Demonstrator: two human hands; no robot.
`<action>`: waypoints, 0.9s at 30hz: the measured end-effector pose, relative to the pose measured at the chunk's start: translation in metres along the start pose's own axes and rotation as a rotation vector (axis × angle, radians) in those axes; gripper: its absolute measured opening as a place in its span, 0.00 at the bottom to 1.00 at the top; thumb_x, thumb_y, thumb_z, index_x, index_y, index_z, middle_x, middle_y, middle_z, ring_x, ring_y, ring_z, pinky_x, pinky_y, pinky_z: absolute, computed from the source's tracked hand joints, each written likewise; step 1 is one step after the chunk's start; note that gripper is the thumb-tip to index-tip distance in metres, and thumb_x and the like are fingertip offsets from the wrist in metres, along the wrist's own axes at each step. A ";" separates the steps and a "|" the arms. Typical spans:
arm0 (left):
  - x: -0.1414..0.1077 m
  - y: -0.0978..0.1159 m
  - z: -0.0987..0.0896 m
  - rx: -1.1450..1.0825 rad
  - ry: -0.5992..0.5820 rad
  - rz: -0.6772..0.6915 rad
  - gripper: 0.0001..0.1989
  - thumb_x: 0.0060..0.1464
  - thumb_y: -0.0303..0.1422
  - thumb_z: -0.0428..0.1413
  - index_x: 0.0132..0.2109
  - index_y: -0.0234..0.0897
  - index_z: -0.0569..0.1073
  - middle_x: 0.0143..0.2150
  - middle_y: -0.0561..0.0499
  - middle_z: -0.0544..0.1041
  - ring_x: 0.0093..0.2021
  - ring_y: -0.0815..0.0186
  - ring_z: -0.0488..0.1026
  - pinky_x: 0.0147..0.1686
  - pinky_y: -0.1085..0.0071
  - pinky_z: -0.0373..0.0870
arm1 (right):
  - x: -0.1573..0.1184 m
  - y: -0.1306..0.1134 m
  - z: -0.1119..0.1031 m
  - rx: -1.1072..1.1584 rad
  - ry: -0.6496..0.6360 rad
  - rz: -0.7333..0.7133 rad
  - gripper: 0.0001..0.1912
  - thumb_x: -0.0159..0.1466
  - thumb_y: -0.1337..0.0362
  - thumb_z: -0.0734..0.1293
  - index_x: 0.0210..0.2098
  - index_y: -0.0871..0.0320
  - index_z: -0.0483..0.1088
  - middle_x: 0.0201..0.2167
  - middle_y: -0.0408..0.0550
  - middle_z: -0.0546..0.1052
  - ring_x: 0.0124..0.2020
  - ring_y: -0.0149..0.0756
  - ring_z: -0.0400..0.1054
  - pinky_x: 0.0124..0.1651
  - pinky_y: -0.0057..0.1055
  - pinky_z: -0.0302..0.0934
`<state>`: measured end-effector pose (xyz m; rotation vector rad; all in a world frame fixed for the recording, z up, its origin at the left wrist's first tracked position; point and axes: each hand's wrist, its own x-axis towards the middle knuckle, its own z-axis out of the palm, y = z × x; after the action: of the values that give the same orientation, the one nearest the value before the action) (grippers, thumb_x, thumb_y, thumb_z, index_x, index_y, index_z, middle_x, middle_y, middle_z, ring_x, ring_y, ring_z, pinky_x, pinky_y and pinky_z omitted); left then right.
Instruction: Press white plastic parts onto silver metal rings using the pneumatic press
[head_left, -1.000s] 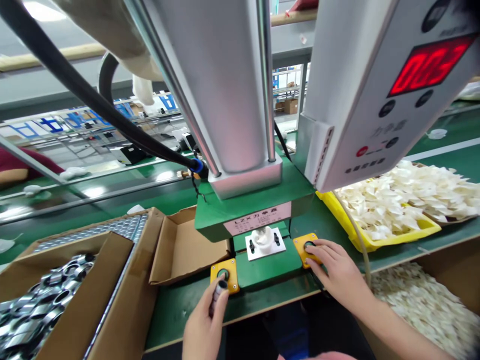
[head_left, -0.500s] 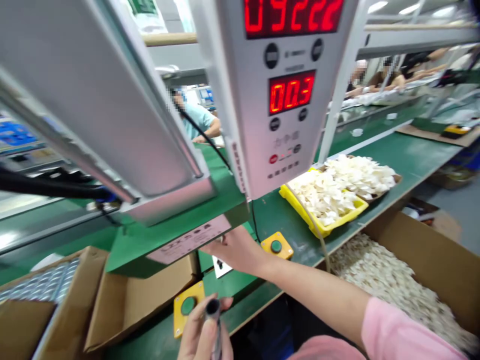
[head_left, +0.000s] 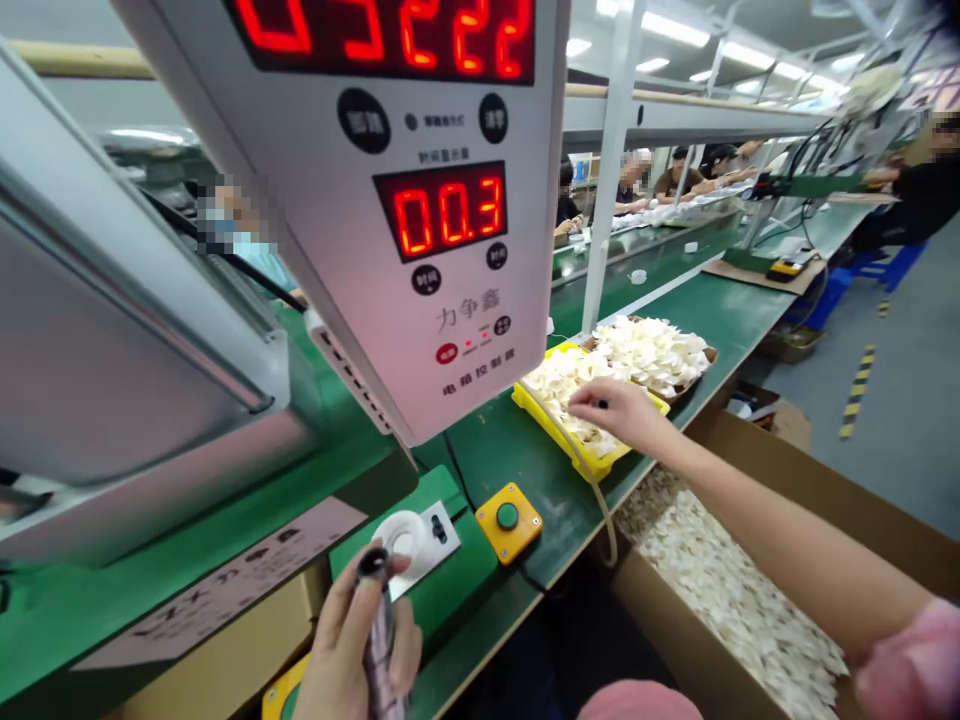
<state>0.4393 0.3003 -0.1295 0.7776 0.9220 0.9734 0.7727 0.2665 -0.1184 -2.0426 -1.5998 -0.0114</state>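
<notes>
Rightward and out from under the press head (head_left: 217, 545), the right hand (head_left: 622, 412) has gone to the yellow tray (head_left: 606, 464), where it now hangs over the white pieces (head_left: 551, 378). Half a second ago it reached in beside the white plate (head_left: 444, 548); the view has swung right along with it. That shift suggests the work is now at the supply rather than at the press.

Its fingers are curled with the tips drawn close together. A small dark spot shows among them, but whether they pinch anything cannot be told.

Meanwhile the left hand (head_left: 341, 635) keeps its fingers wrapped around a metal tube (head_left: 379, 645), held tilted with its open end up, near the white plate. A round white seat (head_left: 407, 532) rests on that plate, partly behind the fingertips.

Neither hand is on the yellow button box (head_left: 509, 523) beside the press, though the right was on it a second ago; by that, no pressing seems under way. Behind the tray, more white pieces are heaped on the bench (head_left: 559, 505).
</notes>
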 end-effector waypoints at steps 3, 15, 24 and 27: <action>0.017 0.004 0.014 -0.074 -0.074 0.119 0.08 0.53 0.36 0.56 0.40 0.40 0.70 0.39 0.52 0.75 0.14 0.79 0.57 0.11 0.78 0.53 | 0.026 0.017 -0.003 -0.292 0.052 -0.068 0.16 0.67 0.64 0.54 0.37 0.60 0.73 0.36 0.52 0.73 0.41 0.38 0.64 0.39 0.30 0.55; 0.024 0.008 0.020 -0.111 -0.097 0.228 0.06 0.56 0.36 0.54 0.36 0.38 0.68 0.37 0.53 0.73 0.14 0.80 0.58 0.13 0.79 0.52 | 0.070 0.037 0.030 -0.544 -0.084 -0.164 0.12 0.63 0.71 0.57 0.32 0.62 0.72 0.32 0.55 0.73 0.37 0.39 0.63 0.27 0.32 0.42; 0.021 0.002 0.009 -0.264 -0.067 0.149 0.06 0.56 0.35 0.53 0.38 0.37 0.69 0.36 0.52 0.72 0.14 0.80 0.56 0.11 0.80 0.52 | 0.038 0.009 0.008 -0.450 0.198 -0.107 0.14 0.66 0.64 0.56 0.36 0.60 0.72 0.36 0.53 0.74 0.39 0.41 0.66 0.33 0.31 0.52; 0.010 -0.006 -0.004 -0.393 -0.050 0.063 0.07 0.60 0.36 0.48 0.42 0.39 0.67 0.29 0.57 0.68 0.13 0.81 0.52 0.10 0.81 0.50 | 0.005 -0.039 0.017 0.032 0.244 -0.168 0.10 0.64 0.59 0.61 0.36 0.57 0.71 0.34 0.47 0.75 0.37 0.36 0.68 0.38 0.29 0.58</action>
<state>0.4407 0.3082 -0.1390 0.4962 0.6371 1.1423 0.7333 0.2839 -0.1159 -1.7993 -1.5996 -0.2842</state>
